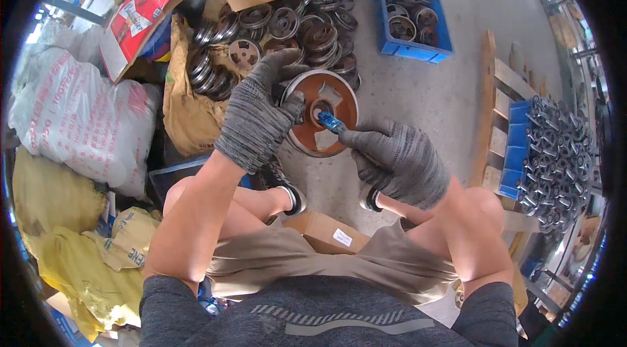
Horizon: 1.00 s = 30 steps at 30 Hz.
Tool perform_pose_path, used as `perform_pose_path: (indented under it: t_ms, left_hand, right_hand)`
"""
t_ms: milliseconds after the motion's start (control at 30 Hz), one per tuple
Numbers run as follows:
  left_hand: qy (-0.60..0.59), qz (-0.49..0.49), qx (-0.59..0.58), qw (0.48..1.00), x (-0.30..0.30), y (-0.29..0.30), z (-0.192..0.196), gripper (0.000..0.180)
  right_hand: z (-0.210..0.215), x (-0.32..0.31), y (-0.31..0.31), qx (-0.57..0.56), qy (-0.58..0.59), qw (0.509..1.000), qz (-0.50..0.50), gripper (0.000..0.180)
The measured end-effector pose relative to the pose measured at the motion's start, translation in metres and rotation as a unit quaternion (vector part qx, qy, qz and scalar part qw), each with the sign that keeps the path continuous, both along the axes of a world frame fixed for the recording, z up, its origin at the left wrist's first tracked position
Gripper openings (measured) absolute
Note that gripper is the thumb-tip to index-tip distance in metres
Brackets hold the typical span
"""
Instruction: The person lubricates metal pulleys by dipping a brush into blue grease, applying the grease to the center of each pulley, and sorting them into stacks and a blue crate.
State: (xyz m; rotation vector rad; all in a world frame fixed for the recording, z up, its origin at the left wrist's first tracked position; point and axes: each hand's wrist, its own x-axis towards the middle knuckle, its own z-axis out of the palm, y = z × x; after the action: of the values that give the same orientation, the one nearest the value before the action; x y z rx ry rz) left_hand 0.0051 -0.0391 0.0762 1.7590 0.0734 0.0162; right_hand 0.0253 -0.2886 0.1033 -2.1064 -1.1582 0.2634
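Blue crate [413, 51] beyond the wheel [309, 102]

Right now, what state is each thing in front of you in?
Left hand: gloved, gripping brown wheel
Right hand: gloved, pinching blue item
Brown wheel: held, face showing
Blue item: at the wheel's centre
Upper blue bin: open, holding wheels
Right blue bin: loaded with metal parts
Wheel pile: heaped loose
White sack: bulging
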Motion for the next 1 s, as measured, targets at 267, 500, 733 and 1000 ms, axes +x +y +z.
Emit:
perform_pose_path:
  t_ms: [267, 500, 733, 1000]
  left_hand:
    - [-0.117, -0.001, 0.047, 0.992, -0.007, -0.006, -0.003, 0.049]
    - [-0.109, -0.013, 0.067, 0.992, -0.006, 0.003, 0.005, 0.05]
    - [-0.099, -0.009, 0.069, 0.993, -0.009, -0.001, 0.009, 0.051]
    - [-0.191, 0.019, 0.101, 0.976, -0.008, -0.007, 0.003, 0.046]
  right_hand:
    - [0.018, 0.008, 0.001, 0.046, 0.013, 0.999, 0.012, 0.035]
    - [0.053, 0.007, -0.024, 0.048, 0.183, 0.968, -0.167, 0.019]
    - [0.033, 0.006, -0.012, 0.21, 0.458, 0.834, -0.223, 0.028]
    - [0.025, 0.012, -0.011, 0.142, 0.467, 0.842, -0.23, 0.029]
